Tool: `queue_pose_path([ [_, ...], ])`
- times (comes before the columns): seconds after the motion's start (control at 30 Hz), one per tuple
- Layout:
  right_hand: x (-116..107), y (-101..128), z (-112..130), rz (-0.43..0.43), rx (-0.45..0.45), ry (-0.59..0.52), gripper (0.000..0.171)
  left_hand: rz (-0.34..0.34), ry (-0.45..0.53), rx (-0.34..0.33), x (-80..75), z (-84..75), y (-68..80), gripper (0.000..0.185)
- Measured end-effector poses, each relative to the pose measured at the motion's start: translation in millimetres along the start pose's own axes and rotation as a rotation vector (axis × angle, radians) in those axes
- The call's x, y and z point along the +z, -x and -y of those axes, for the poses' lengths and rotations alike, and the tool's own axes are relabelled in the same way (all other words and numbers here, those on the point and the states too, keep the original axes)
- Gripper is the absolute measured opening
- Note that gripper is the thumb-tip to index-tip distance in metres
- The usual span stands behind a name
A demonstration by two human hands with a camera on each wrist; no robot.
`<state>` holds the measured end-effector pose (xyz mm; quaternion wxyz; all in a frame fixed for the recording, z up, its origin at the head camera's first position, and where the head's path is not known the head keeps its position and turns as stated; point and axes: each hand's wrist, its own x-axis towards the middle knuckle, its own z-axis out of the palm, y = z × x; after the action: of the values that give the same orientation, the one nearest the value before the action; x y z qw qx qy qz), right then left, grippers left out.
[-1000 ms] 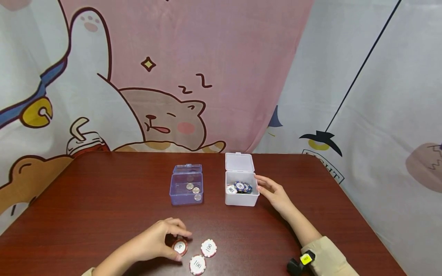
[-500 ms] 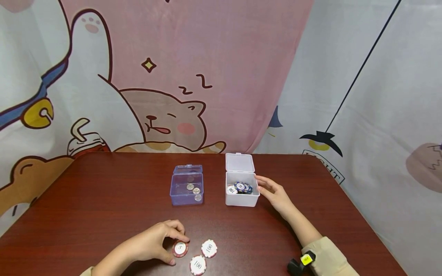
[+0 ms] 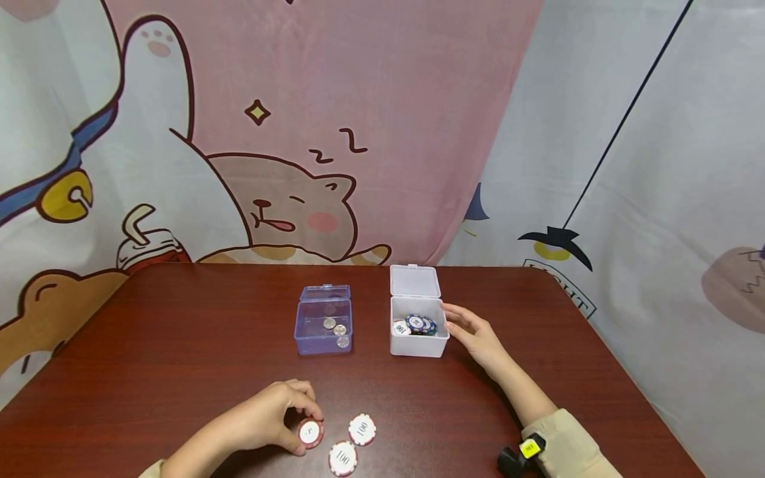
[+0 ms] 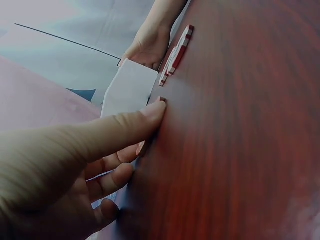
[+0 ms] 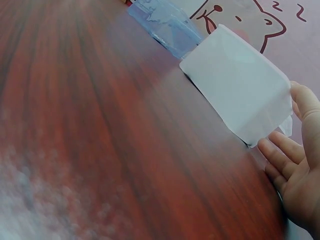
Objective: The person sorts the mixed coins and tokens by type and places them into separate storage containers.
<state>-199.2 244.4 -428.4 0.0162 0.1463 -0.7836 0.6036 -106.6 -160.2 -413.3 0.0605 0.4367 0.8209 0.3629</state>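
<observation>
My left hand (image 3: 271, 415) pinches a red-edged poker chip (image 3: 310, 433) between thumb and forefinger, low over the table front. Beside it lie two white-faced poker chips marked 100, one nearer (image 3: 342, 459) and one farther (image 3: 362, 430). Farther back, my right hand (image 3: 478, 342) touches the right side of a white plastic box (image 3: 418, 346) with its fingertips, fingers mostly straight. Its lid is raised, and blue and white poker chips (image 3: 416, 323) lie inside. In the left wrist view the thumb hides most of the pinched chip.
Left of the white box stands a blue translucent box (image 3: 323, 344), lid up, holding several silver coins (image 3: 340, 330). Brown tabletop (image 3: 179, 345) surrounds both boxes. A cartoon-printed curtain (image 3: 418, 133) hangs behind the table.
My left thumb and forefinger loosened around the red-edged chip, then closed on its edges again; the chip shifted slightly towards me. The right hand and both boxes stayed put.
</observation>
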Motion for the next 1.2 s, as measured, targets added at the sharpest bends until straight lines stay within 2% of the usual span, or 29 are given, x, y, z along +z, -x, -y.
queue_pose_path([
  [0.3, 5, 7, 30, 0.012, -0.003, 0.043, 0.041, -0.015, -0.041, 0.024, 0.3, -2.5, 0.3, 0.036],
  [0.43, 6, 7, 32, 0.009, 0.007, 0.053, 0.041, -0.015, -0.076, 0.042, 0.4, -4.9, -0.2, 0.036],
  [0.8, 0, 0, -1, -0.001, 0.003, 0.029, 0.042, -0.078, -0.191, 0.081, 3.6, -6.8, -1.0, 0.035],
  [1.2, 0, -1, -2, -0.003, -0.008, 0.002, 0.041, -0.204, -0.123, 0.155, 6.2, -9.3, -11.4, 0.036],
])
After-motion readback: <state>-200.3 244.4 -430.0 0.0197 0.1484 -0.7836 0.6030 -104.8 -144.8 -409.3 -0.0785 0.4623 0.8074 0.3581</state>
